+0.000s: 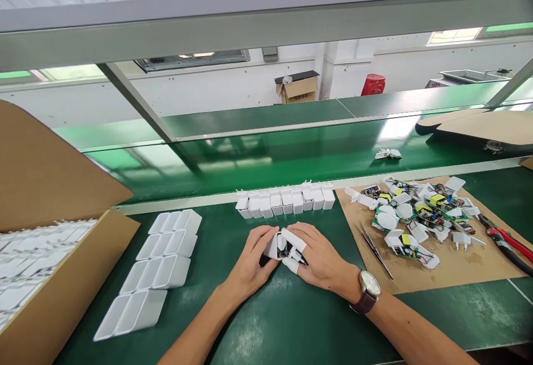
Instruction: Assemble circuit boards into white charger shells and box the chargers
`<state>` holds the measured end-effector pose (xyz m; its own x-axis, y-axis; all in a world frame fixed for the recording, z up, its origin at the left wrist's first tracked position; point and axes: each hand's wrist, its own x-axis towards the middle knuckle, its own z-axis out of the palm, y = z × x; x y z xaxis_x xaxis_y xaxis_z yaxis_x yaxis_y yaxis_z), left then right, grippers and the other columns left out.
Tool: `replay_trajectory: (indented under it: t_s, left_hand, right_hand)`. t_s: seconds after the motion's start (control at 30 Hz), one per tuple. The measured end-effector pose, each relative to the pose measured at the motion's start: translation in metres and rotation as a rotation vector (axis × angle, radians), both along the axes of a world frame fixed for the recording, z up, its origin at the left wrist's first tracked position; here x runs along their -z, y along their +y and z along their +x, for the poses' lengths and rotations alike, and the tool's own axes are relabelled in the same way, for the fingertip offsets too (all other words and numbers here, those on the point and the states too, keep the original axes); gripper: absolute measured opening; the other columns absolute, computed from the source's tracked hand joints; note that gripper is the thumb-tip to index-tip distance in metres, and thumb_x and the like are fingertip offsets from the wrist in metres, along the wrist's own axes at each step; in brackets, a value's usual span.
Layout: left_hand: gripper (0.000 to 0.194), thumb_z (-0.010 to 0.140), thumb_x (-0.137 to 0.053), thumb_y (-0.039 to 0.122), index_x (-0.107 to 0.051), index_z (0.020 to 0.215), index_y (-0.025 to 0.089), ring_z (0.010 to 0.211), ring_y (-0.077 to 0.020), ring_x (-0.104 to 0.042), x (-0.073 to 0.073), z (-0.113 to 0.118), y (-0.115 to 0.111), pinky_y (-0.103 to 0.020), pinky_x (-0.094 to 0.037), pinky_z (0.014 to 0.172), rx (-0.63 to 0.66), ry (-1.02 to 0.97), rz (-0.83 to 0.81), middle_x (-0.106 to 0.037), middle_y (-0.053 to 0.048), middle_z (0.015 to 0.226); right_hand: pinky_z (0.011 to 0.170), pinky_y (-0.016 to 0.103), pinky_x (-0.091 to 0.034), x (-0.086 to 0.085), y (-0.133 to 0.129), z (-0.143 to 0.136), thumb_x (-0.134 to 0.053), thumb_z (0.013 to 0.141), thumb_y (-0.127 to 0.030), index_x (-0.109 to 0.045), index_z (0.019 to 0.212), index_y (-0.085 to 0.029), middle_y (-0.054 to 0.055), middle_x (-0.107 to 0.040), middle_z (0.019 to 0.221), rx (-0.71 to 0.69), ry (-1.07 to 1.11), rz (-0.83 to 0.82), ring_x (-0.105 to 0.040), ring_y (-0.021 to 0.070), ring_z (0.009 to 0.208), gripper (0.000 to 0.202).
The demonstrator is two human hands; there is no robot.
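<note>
My left hand (255,257) and right hand (318,254) both grip a small white case (280,247) above the green surface (258,320).

White casing (272,247), electronics exposed

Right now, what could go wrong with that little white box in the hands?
The small parts showing in the box might get pinched or bent, because the left hand and right hand hold it with fingers close around them.

The row of boxes sits just beyond the fingers, so a bump could push it crooked.

The thin tweezers lie near the watch, so that arm could knock them.
</note>
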<state>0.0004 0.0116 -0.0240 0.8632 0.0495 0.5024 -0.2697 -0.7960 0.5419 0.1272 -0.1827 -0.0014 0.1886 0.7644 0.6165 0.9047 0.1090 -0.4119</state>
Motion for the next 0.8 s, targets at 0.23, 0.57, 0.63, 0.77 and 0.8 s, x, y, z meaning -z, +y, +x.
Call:
replay_trajectory:
  t_s: [0.23, 0.57, 0.63, 0.77, 0.8]
  left_hand:
    - [0.060, 0.095, -0.066, 0.026, -0.044, 0.151, 0.027, 0.126, -0.0291, -0.064, -0.006, -0.003, -0.001, -0.048, -0.057, 0.105, 0.130, 0.182, -0.217, -0.061, -0.015, 0.140]
    - [0.055, 0.097, -0.052, 0.013, -0.046, 0.151, 0.023, 0.126, -0.0271, -0.067, -0.001, -0.006, 0.003, -0.049, -0.057, 0.107, 0.053, 0.170, -0.341, -0.065, -0.016, 0.140]
    - [0.063, 0.097, -0.055, 0.014, -0.038, 0.157, 0.024, 0.129, -0.0271, -0.066, -0.004, -0.007, 0.000, -0.051, -0.054, 0.111, 0.060, 0.177, -0.387, -0.063, -0.017, 0.145]
    - [0.096, 0.096, -0.065, 0.024, 0.000, 0.167, 0.030, 0.140, -0.0298, -0.057, -0.006, -0.008, -0.004, -0.056, -0.050, 0.114, 0.102, 0.193, -0.439, -0.052, -0.019, 0.156]
    - [0.103, 0.095, -0.068, 0.028, 0.007, 0.166, 0.030, 0.144, -0.0308, -0.053, -0.006, -0.009, -0.004, -0.057, -0.048, 0.115, 0.111, 0.199, -0.444, -0.048, -0.020, 0.159]
  right_hand:
    - [0.100, 0.039, -0.060, -0.004, -0.004, 0.005, -0.042, 0.105, -0.019, -0.058, 0.137, -0.023, 0.011, -0.069, 0.128, -0.014, 0.546, 0.028, -0.069, 0.0196, 0.114, 0.036]
    - [0.091, 0.043, -0.064, 0.014, 0.001, 0.005, -0.058, 0.100, -0.018, -0.058, 0.139, -0.025, 0.013, -0.068, 0.125, -0.022, 0.068, -0.101, -0.067, 0.0252, 0.111, 0.039]
    - [0.091, 0.042, -0.064, 0.016, 0.001, 0.006, -0.058, 0.101, -0.019, -0.055, 0.141, -0.024, 0.013, -0.068, 0.127, -0.019, 0.008, -0.115, -0.068, 0.0255, 0.111, 0.041]
    - [0.091, 0.041, -0.065, 0.015, 0.000, 0.007, -0.053, 0.101, -0.016, -0.049, 0.146, -0.022, 0.015, -0.066, 0.131, -0.034, -0.035, -0.099, -0.069, 0.0254, 0.112, 0.045]
    - [0.090, 0.040, -0.065, 0.013, -0.001, 0.007, -0.053, 0.101, -0.015, -0.049, 0.146, -0.023, 0.015, -0.066, 0.130, -0.032, -0.030, -0.067, -0.070, 0.0249, 0.112, 0.046]
